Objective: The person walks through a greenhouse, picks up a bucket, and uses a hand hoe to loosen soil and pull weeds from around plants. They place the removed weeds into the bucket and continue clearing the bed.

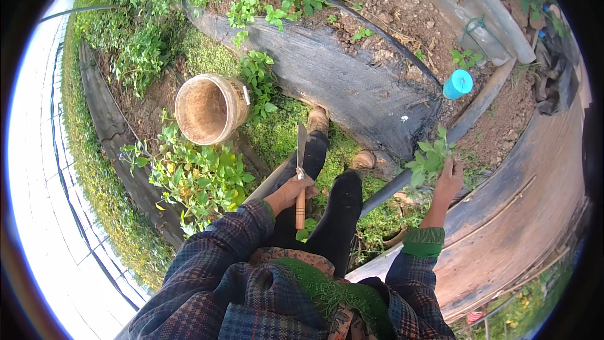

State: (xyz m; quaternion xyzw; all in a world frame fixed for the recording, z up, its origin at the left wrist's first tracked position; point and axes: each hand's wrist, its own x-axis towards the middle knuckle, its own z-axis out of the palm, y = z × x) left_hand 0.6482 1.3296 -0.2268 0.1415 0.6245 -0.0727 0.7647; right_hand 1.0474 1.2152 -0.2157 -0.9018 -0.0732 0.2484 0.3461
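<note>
My left hand is closed on a knife with a wooden handle, at the joint of handle and blade, its metal blade pointing away from me over my dark trouser leg. Out to the right, my right hand grips a leafy green sprig by its stem, above the soil edge. A dirty plastic bucket, open end facing up and to the left, is beyond my left hand. Leafy plants grow just below the bucket.
Dark ground-cover sheeting runs ahead of my feet. A black hose curves over the soil to a turquoise cylindrical object. A dark pipe lies right of my legs. Curved boards border the right side, and low greenery surrounds my feet.
</note>
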